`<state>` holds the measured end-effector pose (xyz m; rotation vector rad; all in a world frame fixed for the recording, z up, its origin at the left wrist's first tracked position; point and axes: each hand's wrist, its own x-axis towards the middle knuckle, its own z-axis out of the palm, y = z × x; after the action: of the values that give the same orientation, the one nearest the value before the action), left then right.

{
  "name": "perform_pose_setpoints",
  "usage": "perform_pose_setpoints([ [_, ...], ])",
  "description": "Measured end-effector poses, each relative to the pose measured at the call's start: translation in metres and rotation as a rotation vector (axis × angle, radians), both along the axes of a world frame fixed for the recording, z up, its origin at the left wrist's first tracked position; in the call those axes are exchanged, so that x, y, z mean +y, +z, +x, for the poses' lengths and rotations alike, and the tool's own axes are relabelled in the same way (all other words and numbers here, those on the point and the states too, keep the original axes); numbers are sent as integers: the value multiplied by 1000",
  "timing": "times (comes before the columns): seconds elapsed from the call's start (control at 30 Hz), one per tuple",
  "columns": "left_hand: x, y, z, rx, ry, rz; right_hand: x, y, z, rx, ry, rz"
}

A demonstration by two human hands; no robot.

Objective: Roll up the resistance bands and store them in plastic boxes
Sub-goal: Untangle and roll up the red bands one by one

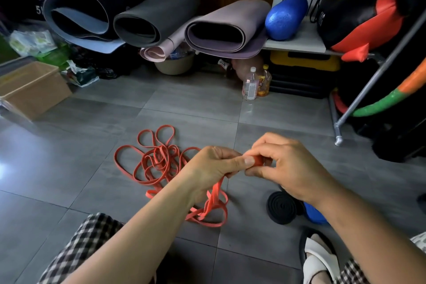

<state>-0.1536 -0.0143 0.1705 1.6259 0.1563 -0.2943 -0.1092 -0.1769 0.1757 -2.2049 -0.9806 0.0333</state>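
A small tight roll at the end of an orange resistance band [258,160] is pinched between both hands above the grey floor. My left hand [214,168] holds it with thumb on top; my right hand [285,163] curls its fingers round the roll. The band's loose length hangs below my left hand and loops on the floor [212,212]. A tangle of several more orange bands [156,159] lies further out. A rolled black band [281,208] rests on the floor under my right wrist, with a blue roll [314,214] beside it. A clear plastic box [30,90] stands at the far left.
Rolled yoga mats [138,21] and a blue foam roller [285,16] fill a low shelf at the back. Two bottles [253,85] stand on the floor. A metal rack leg [338,138] is at the right. My checked trousers and a white slipper [320,258] are in front.
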Motion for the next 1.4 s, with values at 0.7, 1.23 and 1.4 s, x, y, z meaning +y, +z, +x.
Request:
perform_pose_setpoints([
  [0.7,-40,6,-1,-303,474,-370,33,-21,-7,862,-227,1095],
  [1.23,-7,0,2,-465,136,467,-2,1,12,114,-108,93],
  [1.4,-9,2,4,-320,204,-7,0,4,9,230,-158,352],
])
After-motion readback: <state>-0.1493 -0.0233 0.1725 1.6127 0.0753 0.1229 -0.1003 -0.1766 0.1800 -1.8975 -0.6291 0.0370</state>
